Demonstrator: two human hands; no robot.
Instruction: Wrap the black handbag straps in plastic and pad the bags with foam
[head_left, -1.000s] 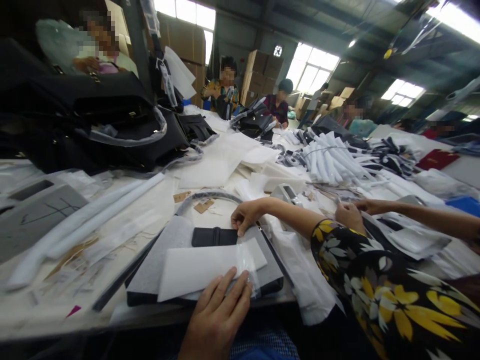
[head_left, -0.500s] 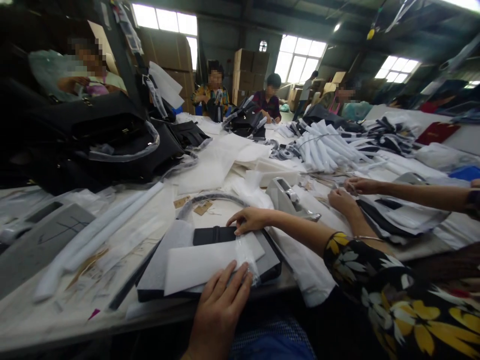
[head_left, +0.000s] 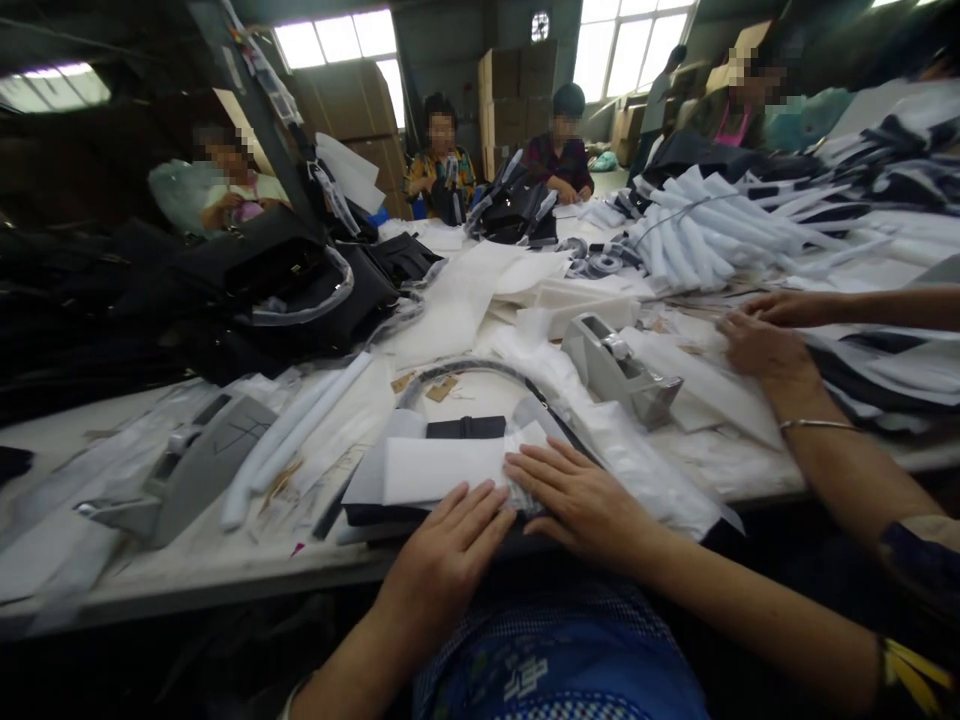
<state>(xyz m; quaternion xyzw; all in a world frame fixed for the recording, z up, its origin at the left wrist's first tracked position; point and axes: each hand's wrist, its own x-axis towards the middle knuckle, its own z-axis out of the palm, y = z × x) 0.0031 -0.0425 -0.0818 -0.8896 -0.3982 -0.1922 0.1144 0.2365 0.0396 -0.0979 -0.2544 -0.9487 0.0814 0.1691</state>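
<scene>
A white foam sheet (head_left: 442, 468) lies on a flat black bag (head_left: 465, 428) at the near edge of the table. My left hand (head_left: 450, 550) rests flat on the sheet's near edge, fingers stretched out. Beside it, my right hand (head_left: 577, 495) lies flat and spread on the sheet's right end, where clear plastic is crumpled. Neither hand grips anything.
A grey tape dispenser (head_left: 619, 365) stands right of the bag and another (head_left: 195, 480) lies at the left. Black handbags (head_left: 277, 290) are heaped at the back left. A co-worker's hands (head_left: 757, 345) press white wrapping at the right. Several people sit across the table (head_left: 225, 575).
My right hand has drawn back from the far side of the black bag to the sheet's near right end. My left hand has stayed on the near edge. The view has shifted.
</scene>
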